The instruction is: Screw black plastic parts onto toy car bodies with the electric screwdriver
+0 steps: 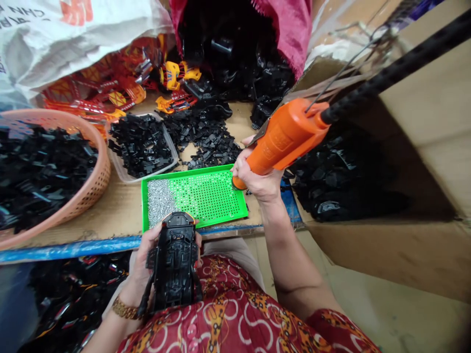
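Observation:
My left hand is closed round a black plastic toy car chassis, its underside facing up, near my lap. My right hand grips an orange electric screwdriver that hangs from a dark cord. The tool slants down to the left, and its lower end is over the right end of a green perforated tray; its tip is hidden. Many small silver screws are heaped at the left of that tray.
A pink basket and a clear tub hold black parts. More black pieces lie loose behind the tray. Orange and yellow shells spill from a white sack. To the right stands a cardboard box with black parts.

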A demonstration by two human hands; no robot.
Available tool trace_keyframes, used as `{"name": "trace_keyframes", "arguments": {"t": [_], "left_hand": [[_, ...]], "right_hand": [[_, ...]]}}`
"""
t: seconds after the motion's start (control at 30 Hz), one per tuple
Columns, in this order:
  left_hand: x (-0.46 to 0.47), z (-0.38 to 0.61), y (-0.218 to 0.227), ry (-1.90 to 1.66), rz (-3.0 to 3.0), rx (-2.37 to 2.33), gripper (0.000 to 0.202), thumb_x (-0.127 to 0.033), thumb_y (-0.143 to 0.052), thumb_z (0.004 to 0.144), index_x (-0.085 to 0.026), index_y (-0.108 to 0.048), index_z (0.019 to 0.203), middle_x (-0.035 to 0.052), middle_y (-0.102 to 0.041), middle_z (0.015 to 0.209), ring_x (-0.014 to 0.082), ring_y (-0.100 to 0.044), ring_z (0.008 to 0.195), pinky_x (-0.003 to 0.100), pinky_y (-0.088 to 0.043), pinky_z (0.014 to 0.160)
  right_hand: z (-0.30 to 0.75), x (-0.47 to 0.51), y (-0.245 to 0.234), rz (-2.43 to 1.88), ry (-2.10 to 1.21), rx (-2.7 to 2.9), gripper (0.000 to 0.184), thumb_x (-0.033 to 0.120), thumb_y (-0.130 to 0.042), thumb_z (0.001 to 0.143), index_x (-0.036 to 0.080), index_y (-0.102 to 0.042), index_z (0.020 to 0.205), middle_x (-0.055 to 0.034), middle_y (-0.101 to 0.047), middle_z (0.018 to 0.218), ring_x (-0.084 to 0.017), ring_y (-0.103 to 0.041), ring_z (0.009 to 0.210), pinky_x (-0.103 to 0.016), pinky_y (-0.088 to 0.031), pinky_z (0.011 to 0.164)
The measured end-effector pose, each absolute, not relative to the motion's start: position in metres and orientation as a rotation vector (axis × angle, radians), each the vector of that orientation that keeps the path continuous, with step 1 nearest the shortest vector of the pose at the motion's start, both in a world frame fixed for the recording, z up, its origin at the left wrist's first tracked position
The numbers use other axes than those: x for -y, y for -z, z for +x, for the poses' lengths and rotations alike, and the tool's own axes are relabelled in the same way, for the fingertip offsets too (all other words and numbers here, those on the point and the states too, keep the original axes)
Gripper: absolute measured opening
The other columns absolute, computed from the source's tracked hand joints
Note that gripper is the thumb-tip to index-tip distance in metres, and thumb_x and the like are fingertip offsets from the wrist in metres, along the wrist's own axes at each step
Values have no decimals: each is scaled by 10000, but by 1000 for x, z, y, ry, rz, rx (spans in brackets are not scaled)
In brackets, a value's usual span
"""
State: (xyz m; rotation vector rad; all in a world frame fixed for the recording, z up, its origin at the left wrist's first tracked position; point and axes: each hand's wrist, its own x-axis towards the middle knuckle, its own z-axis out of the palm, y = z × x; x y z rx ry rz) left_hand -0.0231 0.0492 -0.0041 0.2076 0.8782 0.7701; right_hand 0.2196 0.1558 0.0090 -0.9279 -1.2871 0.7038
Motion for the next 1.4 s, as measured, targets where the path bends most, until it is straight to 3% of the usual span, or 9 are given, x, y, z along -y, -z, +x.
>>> {"name": "trace_keyframes", "arguments": {"t": [0.17, 0.5, 0.67, 0.9, 1.07, 1.17, 1.4], "left_hand": [[-47, -27, 8, -772, 183, -905, 475, -508, -634, 872, -172, -739, 1192, 108, -769, 926, 291, -748, 777, 356, -639, 622], [-46, -26, 11, -777, 206, -908, 556, -539, -674, 844, -130, -708, 1219, 123, -765, 897, 267, -720, 636, 359, -608, 527], [-46, -26, 11, -798, 220, -910, 566, -533, -702, 818, -142, -706, 1227, 122, -772, 926, 307, -752, 778, 387, -641, 636], [-48, -27, 15, -765, 175, -895, 547, -569, -663, 823, -165, -732, 1185, 120, -782, 903, 318, -759, 797, 390, -649, 651], [-49, -19, 4, -756, 141, -801, 569, -649, -550, 852, -186, -753, 1114, 79, -779, 865, 285, -756, 745, 368, -627, 619], [-48, -16, 4, -747, 107, -707, 605, -614, -384, 960, -160, -735, 1148, 59, -767, 870, 222, -737, 691, 333, -606, 647], [-46, -20, 16, -786, 92, -654, 575, -618, -590, 827, -133, -729, 1103, 107, -756, 820, 240, -712, 622, 347, -601, 559]], "right_hand": [[222, -158, -5, -958, -701, 1289, 140, 300, -726, 820, 244, -597, 822, 49, -580, 690, -131, -609, 650, -377, -641, 778], [220, -152, -8, -958, -692, 1256, 138, 277, -725, 814, 245, -594, 843, 65, -580, 686, -117, -593, 601, -378, -627, 788], [220, -151, -7, -987, -704, 1250, 150, 296, -739, 809, 242, -609, 861, 58, -563, 677, -133, -617, 649, -375, -625, 787], [217, -154, 1, -919, -724, 1200, 307, 325, -791, 758, 252, -590, 977, 75, -575, 681, -116, -587, 562, -329, -592, 627], [218, -154, -3, -942, -662, 1191, 303, 329, -780, 744, 288, -589, 976, 74, -591, 695, -118, -566, 519, -338, -565, 573], [217, -154, -7, -950, -648, 1183, 319, 344, -807, 713, 301, -600, 951, 67, -587, 678, -132, -571, 512, -346, -555, 552], [215, -155, -8, -936, -608, 1185, 307, 412, -834, 732, 289, -589, 870, 65, -569, 655, -134, -570, 481, -341, -544, 512]]}}
